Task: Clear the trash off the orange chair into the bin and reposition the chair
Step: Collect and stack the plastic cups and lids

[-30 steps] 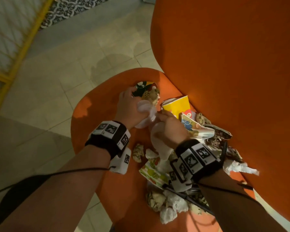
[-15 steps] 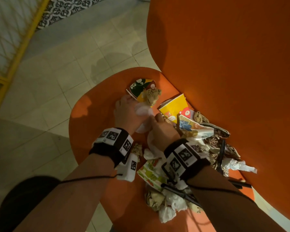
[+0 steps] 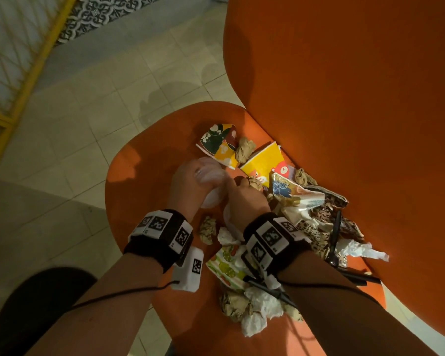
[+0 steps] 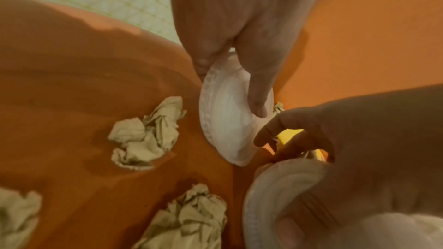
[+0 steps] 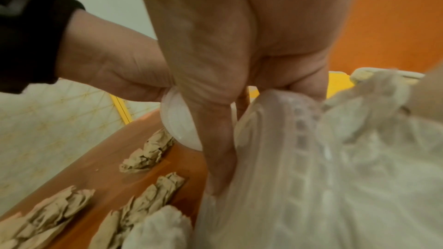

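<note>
1. Both hands pulled back toward the seat's front edge since earlier, off the patterned paper cup (image 3: 220,145).
2. Left hand (image 3: 188,186) pinches a white plastic lid (image 4: 230,120).
3. Right hand (image 3: 244,199) grips another white lid (image 4: 275,192), trash beside it on the orange chair (image 3: 144,176).

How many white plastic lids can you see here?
2. One white lid is pinched by the left hand; the other lid is held in the right hand. More may be hidden under the trash pile on the chair.

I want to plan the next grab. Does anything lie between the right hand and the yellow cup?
Yes. A small brown paper wad lies at the fingertips of the right hand, just before the yellow cup. That hand also holds a white plastic lid.
</note>
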